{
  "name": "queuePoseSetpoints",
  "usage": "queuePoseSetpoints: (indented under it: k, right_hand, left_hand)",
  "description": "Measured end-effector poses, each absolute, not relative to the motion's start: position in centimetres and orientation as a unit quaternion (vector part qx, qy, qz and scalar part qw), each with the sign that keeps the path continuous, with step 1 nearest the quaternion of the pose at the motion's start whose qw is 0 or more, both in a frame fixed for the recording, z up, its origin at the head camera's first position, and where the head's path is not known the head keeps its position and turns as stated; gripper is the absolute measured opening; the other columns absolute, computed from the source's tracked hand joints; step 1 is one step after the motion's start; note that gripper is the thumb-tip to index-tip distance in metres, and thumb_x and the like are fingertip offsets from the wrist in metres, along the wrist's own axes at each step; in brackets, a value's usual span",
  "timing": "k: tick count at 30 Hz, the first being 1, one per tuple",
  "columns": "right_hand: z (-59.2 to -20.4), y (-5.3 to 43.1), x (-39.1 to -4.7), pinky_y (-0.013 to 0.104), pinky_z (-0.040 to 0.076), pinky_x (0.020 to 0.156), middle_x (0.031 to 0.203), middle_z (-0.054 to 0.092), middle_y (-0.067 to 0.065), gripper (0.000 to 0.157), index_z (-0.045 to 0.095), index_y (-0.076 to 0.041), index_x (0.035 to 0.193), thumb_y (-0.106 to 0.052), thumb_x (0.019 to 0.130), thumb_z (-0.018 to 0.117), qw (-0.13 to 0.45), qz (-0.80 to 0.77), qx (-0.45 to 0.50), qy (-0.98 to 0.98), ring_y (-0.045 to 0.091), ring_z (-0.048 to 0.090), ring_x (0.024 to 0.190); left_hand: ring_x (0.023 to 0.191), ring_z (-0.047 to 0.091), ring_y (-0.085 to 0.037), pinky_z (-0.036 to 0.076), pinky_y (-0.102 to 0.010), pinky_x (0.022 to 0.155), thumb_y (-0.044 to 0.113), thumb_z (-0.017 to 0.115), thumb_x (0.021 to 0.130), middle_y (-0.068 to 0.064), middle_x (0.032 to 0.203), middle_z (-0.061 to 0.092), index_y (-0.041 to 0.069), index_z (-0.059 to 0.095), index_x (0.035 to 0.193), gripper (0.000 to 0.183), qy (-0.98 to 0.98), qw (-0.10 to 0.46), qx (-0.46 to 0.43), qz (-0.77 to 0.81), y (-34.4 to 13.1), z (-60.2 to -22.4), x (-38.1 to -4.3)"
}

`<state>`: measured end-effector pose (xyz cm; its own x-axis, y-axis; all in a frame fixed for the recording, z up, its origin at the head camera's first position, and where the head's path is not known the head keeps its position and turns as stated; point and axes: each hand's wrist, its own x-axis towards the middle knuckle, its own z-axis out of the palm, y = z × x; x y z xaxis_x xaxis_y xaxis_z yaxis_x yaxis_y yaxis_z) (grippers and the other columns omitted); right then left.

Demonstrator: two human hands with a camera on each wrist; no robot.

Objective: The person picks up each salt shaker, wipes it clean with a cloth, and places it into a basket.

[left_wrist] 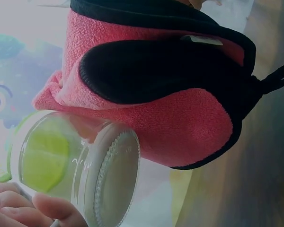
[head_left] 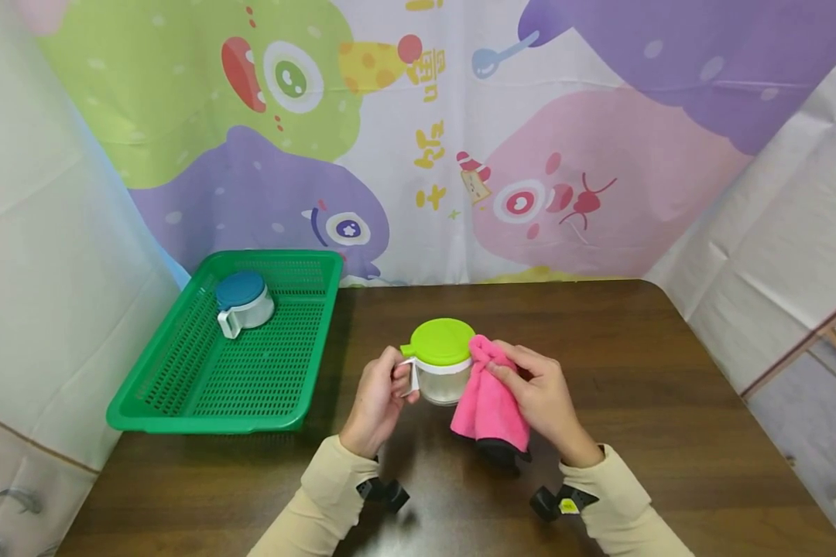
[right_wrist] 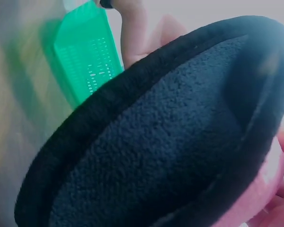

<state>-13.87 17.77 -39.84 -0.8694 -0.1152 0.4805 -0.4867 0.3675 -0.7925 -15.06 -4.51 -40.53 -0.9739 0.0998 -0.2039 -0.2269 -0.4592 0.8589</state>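
Note:
My left hand [head_left: 379, 398] grips the white handle of a clear seasoning jar [head_left: 443, 384] with a bright green lid [head_left: 442, 341], held up over the table. From the left wrist view, the ridged base of the jar [left_wrist: 116, 179] faces the camera. Pinched in my right hand [head_left: 539, 391] is a pink cloth [head_left: 491, 402] with a black edge, its upper part against the jar's right side near the lid. The cloth's dark underside [right_wrist: 156, 123] fills most of the right wrist view and hides much of the right fingers there.
A green perforated basket [head_left: 313, 340] stands on the left of the brown wooden table [head_left: 634, 387]. Inside it sits a second jar [head_left: 256, 312] with a blue lid and white handle. A cartoon-printed curtain [head_left: 418, 240] hangs behind the table's far edge.

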Motion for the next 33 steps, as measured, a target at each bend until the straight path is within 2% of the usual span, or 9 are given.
queuePoseSetpoints:
  k: [3, 11, 19, 27, 33]
  right_hand:
    - [-39.9, 17.7, -13.8, 0.016, 0.047, 0.061, 0.097, 0.072, 0.016, 0.034, 0.068, 0.001, 0.117, 0.001, 0.083, 0.07, 0.173, 0.531, 0.186, -0.808, 0.004, 0.055, 0.075]
    - [-39.7, 18.0, -14.0, 0.014, 0.05, 0.071, 0.104, 0.072, 0.018, 0.034, 0.068, 0.0, 0.117, -0.001, 0.084, 0.07, 0.149, 0.531, 0.174, -0.816, 0.002, 0.059, 0.083]
    - [-39.2, 18.6, -14.2, 0.01, 0.049, 0.083, 0.115, 0.07, 0.018, 0.035, 0.067, -0.001, 0.12, -0.002, 0.086, 0.068, 0.124, 0.525, 0.145, -0.829, 0.0, 0.063, 0.097]
    - [-38.6, 19.5, -14.6, 0.013, 0.051, 0.082, 0.121, 0.065, 0.023, 0.038, 0.062, 0.002, 0.125, -0.004, 0.088, 0.065, 0.048, 0.562, 0.148, -0.812, -0.006, 0.06, 0.095]
    - [-38.3, 19.8, -14.7, 0.013, 0.05, 0.085, 0.123, 0.064, 0.026, 0.038, 0.061, 0.005, 0.126, -0.002, 0.089, 0.064, 0.023, 0.563, 0.151, -0.812, -0.006, 0.059, 0.098]
  left_hand:
    - [0.046, 0.028, -0.01, 0.037, -0.023, 0.051, 0.011, 0.035, 0.087, 0.006, 0.048, 0.029, 0.013, 0.035, 0.055, 0.033, 0.515, 0.093, -0.064, 0.85, -4.5, -40.6, -15.1]
    - [0.046, 0.029, -0.011, 0.038, -0.023, 0.052, 0.01, 0.035, 0.087, 0.005, 0.047, 0.029, 0.012, 0.035, 0.053, 0.034, 0.543, 0.096, -0.051, 0.833, -4.8, -40.9, -15.0]
    - [0.046, 0.027, -0.009, 0.036, -0.024, 0.052, 0.01, 0.035, 0.086, 0.007, 0.048, 0.027, 0.013, 0.032, 0.052, 0.034, 0.552, 0.11, -0.018, 0.826, -5.0, -40.7, -14.8]
    - [0.047, 0.026, -0.008, 0.035, -0.024, 0.053, 0.009, 0.034, 0.085, 0.009, 0.05, 0.027, 0.015, 0.029, 0.052, 0.033, 0.549, 0.135, 0.015, 0.825, -5.5, -40.7, -14.5]
    - [0.048, 0.026, -0.006, 0.033, -0.024, 0.054, 0.01, 0.033, 0.085, 0.01, 0.05, 0.027, 0.016, 0.029, 0.052, 0.034, 0.551, 0.156, 0.044, 0.818, -5.8, -40.7, -14.4]
